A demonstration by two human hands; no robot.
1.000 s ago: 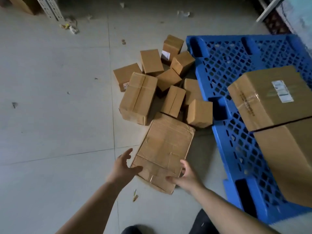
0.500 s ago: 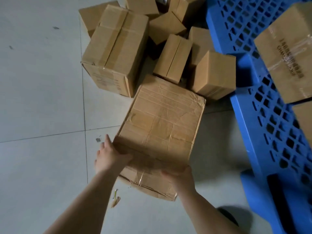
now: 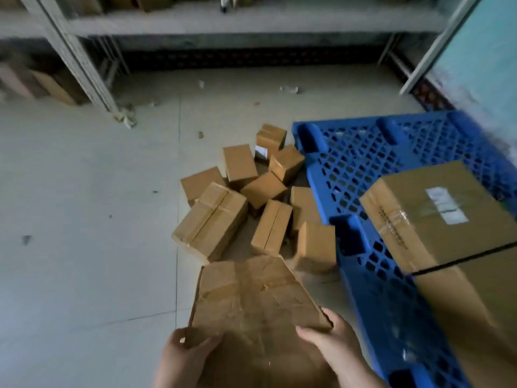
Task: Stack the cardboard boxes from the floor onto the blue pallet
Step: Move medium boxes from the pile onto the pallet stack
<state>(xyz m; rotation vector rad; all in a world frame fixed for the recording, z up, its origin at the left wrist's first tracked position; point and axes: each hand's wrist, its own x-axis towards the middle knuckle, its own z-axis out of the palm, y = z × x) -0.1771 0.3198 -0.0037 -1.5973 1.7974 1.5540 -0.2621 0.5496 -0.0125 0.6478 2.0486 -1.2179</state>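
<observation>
A large, creased cardboard box [image 3: 251, 303] is lifted off the floor in front of me. My left hand [image 3: 187, 357] grips its near left corner and my right hand [image 3: 330, 343] grips its near right edge. Beyond it, several smaller cardboard boxes [image 3: 212, 222] lie in a loose pile on the floor. The blue pallet [image 3: 355, 161] lies to the right of the pile. Two big boxes sit on it: one with a white label [image 3: 436, 214] and another [image 3: 481, 306] nearer to me.
Grey metal shelving [image 3: 84, 65] runs along the back wall, with boxes stored low at the left. Bits of paper litter [image 3: 289, 89] lie on the tiled floor near it. A pale blue wall [image 3: 475, 60] stands behind the pallet.
Both hands closed on the big creased box and raised it off the floor toward me. My view rose from the pile to take in the shelving.
</observation>
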